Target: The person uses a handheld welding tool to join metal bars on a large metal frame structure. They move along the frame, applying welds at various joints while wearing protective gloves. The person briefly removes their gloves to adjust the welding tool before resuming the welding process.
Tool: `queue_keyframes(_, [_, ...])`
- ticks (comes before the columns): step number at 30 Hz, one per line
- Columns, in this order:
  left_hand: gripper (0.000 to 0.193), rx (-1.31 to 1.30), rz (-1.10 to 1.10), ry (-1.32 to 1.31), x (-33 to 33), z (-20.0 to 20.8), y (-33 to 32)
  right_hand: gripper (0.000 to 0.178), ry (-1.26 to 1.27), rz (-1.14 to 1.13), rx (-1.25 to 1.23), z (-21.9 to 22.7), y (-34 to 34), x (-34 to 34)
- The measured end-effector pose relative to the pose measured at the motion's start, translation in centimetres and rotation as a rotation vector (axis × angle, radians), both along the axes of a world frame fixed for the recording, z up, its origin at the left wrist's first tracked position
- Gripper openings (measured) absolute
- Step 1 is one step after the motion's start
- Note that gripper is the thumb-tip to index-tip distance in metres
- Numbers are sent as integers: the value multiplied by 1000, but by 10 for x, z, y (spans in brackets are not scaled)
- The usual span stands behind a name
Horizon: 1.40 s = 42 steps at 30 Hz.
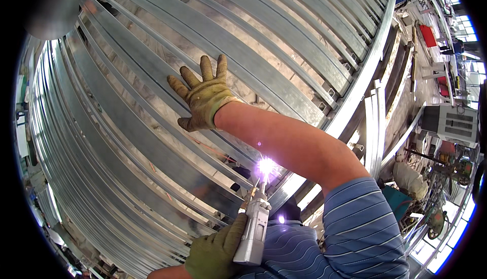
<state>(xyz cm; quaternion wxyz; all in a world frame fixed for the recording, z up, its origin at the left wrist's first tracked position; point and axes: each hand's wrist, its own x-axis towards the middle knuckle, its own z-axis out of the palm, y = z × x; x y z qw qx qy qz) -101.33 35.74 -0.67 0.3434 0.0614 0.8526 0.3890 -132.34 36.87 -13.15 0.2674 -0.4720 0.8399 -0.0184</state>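
Note:
My left hand [215,251], in a worn olive-green glove, grips a grey metal welding gun [253,233] at the lower middle. A bright violet-white welding glare [265,166] burns at the gun's nozzle and hides the exact spot it meets, close to the edge rail [361,83] of a metal frame. My right hand [207,96], gloved alike, is spread palm down over the long galvanized tubes [276,88], apparently resting on them. Its bare forearm crosses above the glare, hiding part of the rail. The tubes lie in parallel rows, wide and narrow ones mixed, with gaps between.
Beyond the rail, on the right, lie loose pale metal bars [374,126]. Farther right stand a grey machine cabinet [451,121], a red object [427,36] and a teal box [397,200]. A blurred grey round shape [53,10] covers the upper left corner.

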Motion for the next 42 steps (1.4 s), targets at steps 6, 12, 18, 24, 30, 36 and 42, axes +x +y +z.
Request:
queue_keyframes(6, [118, 24, 70, 18, 5, 8, -2, 107, 1, -2, 20, 3, -1, -1])
queue_keyframes(12, [106, -34, 172, 40, -11, 19, -12, 107, 7, -2, 12, 1, -1, 1])
queue_keyframes(18, [118, 5, 162, -76, -4, 11, -17, 107, 7, 7, 19, -1, -2, 0])
queue_keyframes(24, [107, -85, 129, -97, -5, 12, -14, 106, 2, 6, 20, 1, -1, 0])
queue_keyframes(30, [120, 24, 126, 10, -12, 7, -19, 107, -2, 2, 24, 2, -2, 1])
queue_keyframes(36, [116, 24, 137, -21, -6, 10, -14, 107, -2, -6, 28, 6, -2, 1])
queue_keyframes(42, [113, 52, 177, -63, -5, 19, -11, 107, 11, -2, 39, 6, -3, 1])
